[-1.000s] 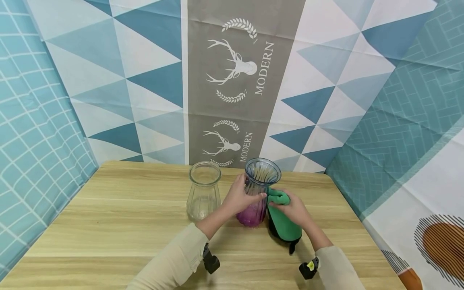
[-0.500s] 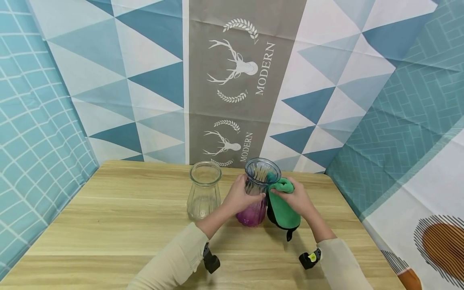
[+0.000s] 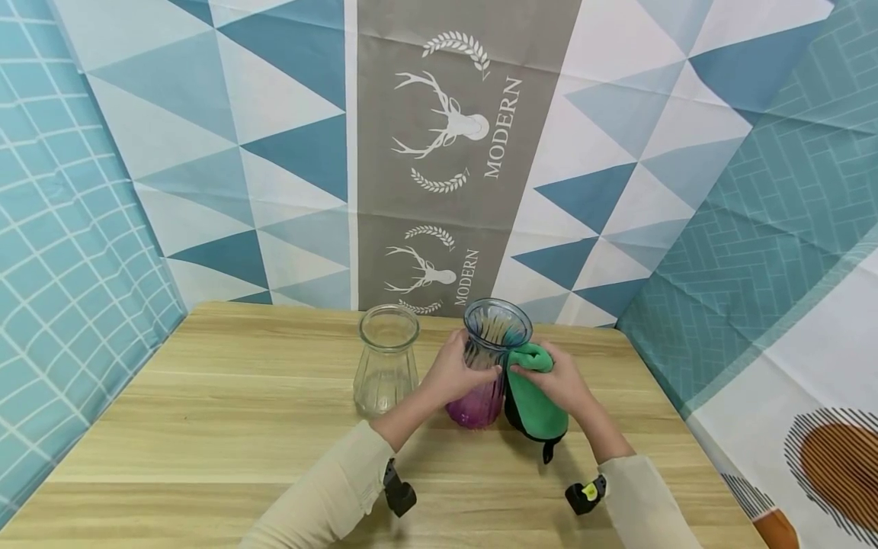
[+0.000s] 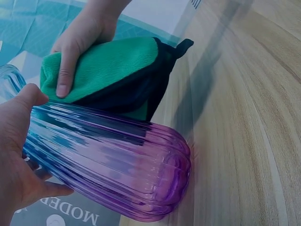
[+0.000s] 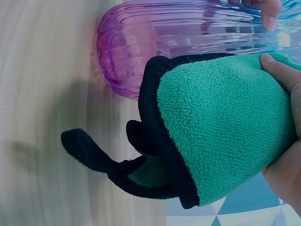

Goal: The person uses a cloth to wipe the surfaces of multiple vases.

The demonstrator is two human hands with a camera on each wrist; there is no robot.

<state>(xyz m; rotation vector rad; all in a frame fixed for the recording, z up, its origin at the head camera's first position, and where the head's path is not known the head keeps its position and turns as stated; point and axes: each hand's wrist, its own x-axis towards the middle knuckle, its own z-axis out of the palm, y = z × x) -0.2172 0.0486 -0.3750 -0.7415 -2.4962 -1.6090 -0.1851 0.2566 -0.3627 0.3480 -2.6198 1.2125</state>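
A ribbed glass vase [image 3: 478, 402], blue at its flared rim and purple at its base, stands upright on the wooden table. Around its upper body, my left hand [image 3: 458, 371] grips it from the left, thumb in front. My right hand [image 3: 560, 379] holds a folded green cloth [image 3: 538, 408] with black edging against the vase's right side, just below the rim. In the left wrist view the cloth [image 4: 106, 66] lies along the glass, the right thumb pressed on its green face. A black loop [image 5: 87, 150] hangs from the cloth's lower end in the right wrist view.
A clear glass vase [image 3: 386, 374] stands on the table to the left of the left hand. Behind the table [image 3: 226, 427] hangs a patterned cloth backdrop [image 3: 295, 152] with triangles and deer heads. Black cameras [image 3: 399, 492] sit on both wrists.
My right hand and the cloth have risen along the vase's right side toward the rim, then shifted slightly in the last half second. My left hand keeps its hold; both vases stay put.
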